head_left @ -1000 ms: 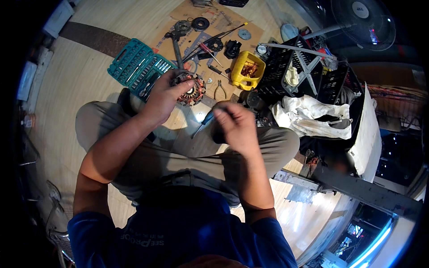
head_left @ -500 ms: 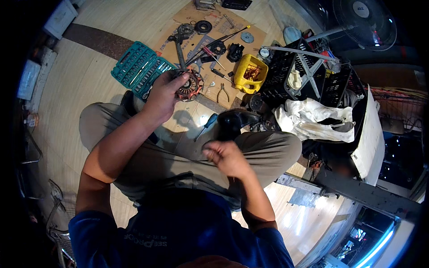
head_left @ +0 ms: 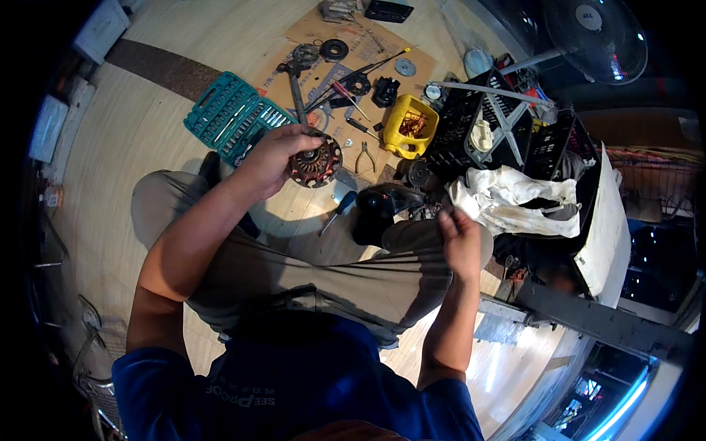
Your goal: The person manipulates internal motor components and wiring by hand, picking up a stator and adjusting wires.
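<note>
My left hand [head_left: 283, 154] grips a round, slotted motor part [head_left: 315, 170] with reddish-brown coils around its centre, holding it above the floor in front of my lap. The thumb lies over its upper edge. Just beyond this hand is a long hammer-like tool [head_left: 297, 92], its near end hidden by the hand. My right hand [head_left: 462, 239] is over my right knee, beside a white cloth [head_left: 515, 200]. Its fingers are curled together; whether anything small is between them cannot be seen. A blue-handled screwdriver [head_left: 338, 212] lies on the floor between the hands.
An open green socket set [head_left: 228, 117] lies at the left. On the cardboard [head_left: 423, 70] are pliers [head_left: 365, 157], screwdrivers and dark round parts. A cut yellow container [head_left: 401, 147] holds copper-coloured pieces. Black crates [head_left: 448, 132] and a fan [head_left: 596, 40] stand at the right.
My right hand has moved right, from above my lap to my right knee by the cloth. My left hand has lowered the motor part slightly toward me, and its face now shows more fully.
</note>
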`<state>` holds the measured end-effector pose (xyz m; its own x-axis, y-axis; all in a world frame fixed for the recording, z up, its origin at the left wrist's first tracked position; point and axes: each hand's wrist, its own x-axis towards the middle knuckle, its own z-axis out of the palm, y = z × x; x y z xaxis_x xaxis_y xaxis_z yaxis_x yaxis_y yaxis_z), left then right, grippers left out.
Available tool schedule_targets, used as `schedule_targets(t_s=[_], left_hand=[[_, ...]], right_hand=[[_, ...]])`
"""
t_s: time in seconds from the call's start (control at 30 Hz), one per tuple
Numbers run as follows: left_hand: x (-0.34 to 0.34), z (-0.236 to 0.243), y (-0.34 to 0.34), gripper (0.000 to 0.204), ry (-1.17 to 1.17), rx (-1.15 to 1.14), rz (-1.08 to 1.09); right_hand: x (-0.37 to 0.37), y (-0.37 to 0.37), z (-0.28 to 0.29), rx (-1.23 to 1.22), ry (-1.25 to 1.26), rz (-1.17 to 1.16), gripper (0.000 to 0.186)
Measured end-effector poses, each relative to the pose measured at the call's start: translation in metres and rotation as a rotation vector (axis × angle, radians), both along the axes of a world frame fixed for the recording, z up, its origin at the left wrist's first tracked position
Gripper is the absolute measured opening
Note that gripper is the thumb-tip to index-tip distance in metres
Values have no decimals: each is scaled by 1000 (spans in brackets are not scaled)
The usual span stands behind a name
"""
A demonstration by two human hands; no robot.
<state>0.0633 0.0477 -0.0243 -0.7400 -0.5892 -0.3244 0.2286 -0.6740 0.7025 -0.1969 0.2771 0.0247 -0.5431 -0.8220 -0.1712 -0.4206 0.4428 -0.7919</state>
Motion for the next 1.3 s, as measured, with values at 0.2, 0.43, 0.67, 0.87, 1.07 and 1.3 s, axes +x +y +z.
schedule_targets(t_s=[0.2, 0.43, 0.67, 0.87, 1.07, 1.3], left_hand=[[-3, -6, -2, 25, 97, 11, 303], [-14, -14, 4, 24, -161, -250, 307], [-6, -10, -4, 22, 112, 142, 369], [1, -15, -13, 23, 123, 41, 499], [-2, -3, 1, 22, 82, 23, 522], [-13, -1, 17, 26, 61, -23, 439]], right_hand=[[74, 59, -2, 328, -130, 360, 11], [76, 76, 52, 38, -292, 264, 10], [83, 65, 20, 475, 168, 761, 20], [53, 162, -6, 334, -191, 260, 9], [-19, 329, -8, 829, -690, -243, 18], [-2, 170, 29, 299, 738, -63, 40]])
